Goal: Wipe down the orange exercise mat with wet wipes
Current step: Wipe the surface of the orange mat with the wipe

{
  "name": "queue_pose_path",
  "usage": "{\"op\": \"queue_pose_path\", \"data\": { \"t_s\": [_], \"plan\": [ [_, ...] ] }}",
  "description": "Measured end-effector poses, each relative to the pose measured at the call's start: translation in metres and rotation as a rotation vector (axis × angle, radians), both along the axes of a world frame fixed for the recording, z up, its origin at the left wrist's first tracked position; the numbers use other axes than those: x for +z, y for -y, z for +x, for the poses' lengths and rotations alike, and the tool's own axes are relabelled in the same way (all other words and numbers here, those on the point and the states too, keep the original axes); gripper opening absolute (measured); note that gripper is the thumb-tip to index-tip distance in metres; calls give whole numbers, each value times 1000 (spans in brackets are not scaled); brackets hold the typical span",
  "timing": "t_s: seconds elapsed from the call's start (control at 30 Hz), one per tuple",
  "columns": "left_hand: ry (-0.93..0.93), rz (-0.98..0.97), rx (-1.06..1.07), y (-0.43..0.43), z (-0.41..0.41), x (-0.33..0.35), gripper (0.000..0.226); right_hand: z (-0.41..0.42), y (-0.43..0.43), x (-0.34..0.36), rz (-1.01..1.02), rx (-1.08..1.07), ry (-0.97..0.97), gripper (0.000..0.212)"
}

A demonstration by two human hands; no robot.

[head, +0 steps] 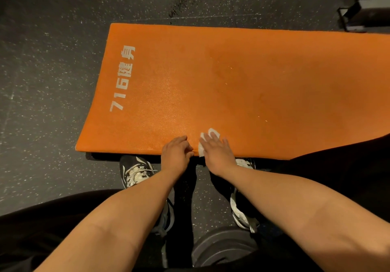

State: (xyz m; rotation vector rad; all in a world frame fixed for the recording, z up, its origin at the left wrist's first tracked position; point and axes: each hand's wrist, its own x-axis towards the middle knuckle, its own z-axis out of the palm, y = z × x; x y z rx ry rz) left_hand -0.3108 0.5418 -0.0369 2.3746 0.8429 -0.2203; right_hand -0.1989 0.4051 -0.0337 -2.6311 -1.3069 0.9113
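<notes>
The orange exercise mat (232,86) lies flat on the dark speckled floor, with white print near its left end. At the mat's near edge my right hand (217,150) lies flat with straight fingers on a white wet wipe (213,133), which shows beyond the fingertips and beside the thumb. My left hand (176,152) rests on the same near edge just to the left, its fingers curled over the mat's rim. A faint damp sheen shows on the middle of the mat.
My two shoes (135,171) stand on the floor right under the mat's near edge. A dark round weight plate (221,248) lies between my feet near the bottom. Black equipment (363,8) stands at the far right corner.
</notes>
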Motion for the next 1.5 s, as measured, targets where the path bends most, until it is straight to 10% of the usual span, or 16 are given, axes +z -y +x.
{"op": "queue_pose_path", "data": {
  "t_s": [0.7,0.97,1.17,1.5],
  "plan": [
    [-2,40,100,22,-10,31,12,2,29,20,-87,-397,55,61],
    [25,25,48,32,-11,24,19,-25,16,18,45,-25,-29,57],
    [-204,16,22,35,4,26,46,-5,39,18,-102,-454,85,61],
    [-227,41,21,37,6,28,49,-11,34,13,3,-179,64,57]
  ]
}}
